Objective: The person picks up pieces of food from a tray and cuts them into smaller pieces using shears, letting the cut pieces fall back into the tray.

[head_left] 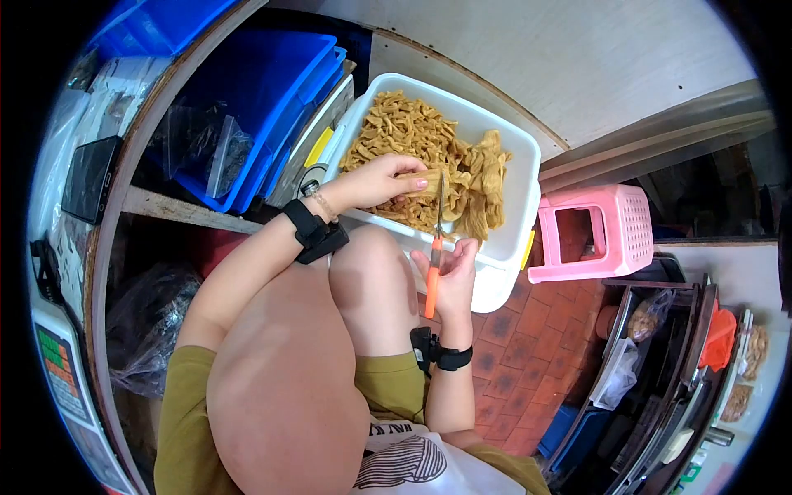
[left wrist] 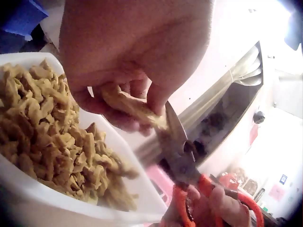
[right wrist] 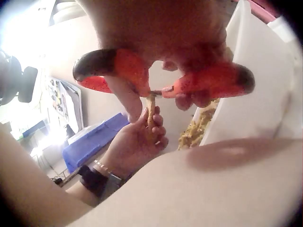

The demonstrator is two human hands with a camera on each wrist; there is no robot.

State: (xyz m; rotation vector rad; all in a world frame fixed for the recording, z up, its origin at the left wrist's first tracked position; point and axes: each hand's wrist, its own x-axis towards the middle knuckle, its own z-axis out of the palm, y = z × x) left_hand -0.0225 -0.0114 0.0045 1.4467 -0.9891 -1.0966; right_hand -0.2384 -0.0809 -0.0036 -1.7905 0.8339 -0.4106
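Note:
My left hand (head_left: 384, 181) pinches a tan, wrinkled strip (left wrist: 135, 106), which looks like tofu skin, between thumb and fingers above a white plastic tub (head_left: 521, 153). Orange-handled scissors (head_left: 433, 276) are gripped in my right hand (head_left: 456, 285), fingers through the handle loops. Their blades (left wrist: 176, 125) meet the strip's end just beyond my left thumb. Short cut pieces (head_left: 404, 120) heap up on the tub's left side. Longer folded strips (head_left: 489, 186) lie on its right side.
The tub stands just beyond my knees. A pink stool (head_left: 637, 231) is to its right on red floor tiles (head_left: 516, 351). Stacked blue bins (head_left: 280, 99) fill a shelf at left, near a black phone (head_left: 92, 177). A rack with bagged goods (head_left: 650, 318) stands at lower right.

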